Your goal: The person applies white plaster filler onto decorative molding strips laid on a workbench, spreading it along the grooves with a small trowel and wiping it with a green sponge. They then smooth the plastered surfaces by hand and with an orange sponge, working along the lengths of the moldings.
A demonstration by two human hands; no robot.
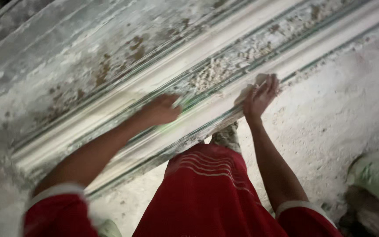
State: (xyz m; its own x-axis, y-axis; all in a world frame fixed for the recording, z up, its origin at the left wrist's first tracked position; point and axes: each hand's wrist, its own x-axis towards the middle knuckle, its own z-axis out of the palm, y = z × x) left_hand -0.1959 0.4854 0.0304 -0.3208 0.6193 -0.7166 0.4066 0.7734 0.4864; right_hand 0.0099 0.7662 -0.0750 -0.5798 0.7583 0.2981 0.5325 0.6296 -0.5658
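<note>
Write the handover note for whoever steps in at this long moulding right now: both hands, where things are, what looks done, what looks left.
Left hand: closed on a small green tool, pressed into the moulding's middle groove.
Right hand: fingers curled, holding a lump of pale plaster at the moulding's near edge.
Moulding runs diagonally across the dusty floor; a green sack lies to the right.
Done: ridges near the hands look smooth and white.
Left: the channel beyond the hands holds rough, crumbly plaster.

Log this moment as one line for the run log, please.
left hand: closed on green tool, pressed into moulding | right hand: holds pale lump over moulding edge | floor: dusty
</note>
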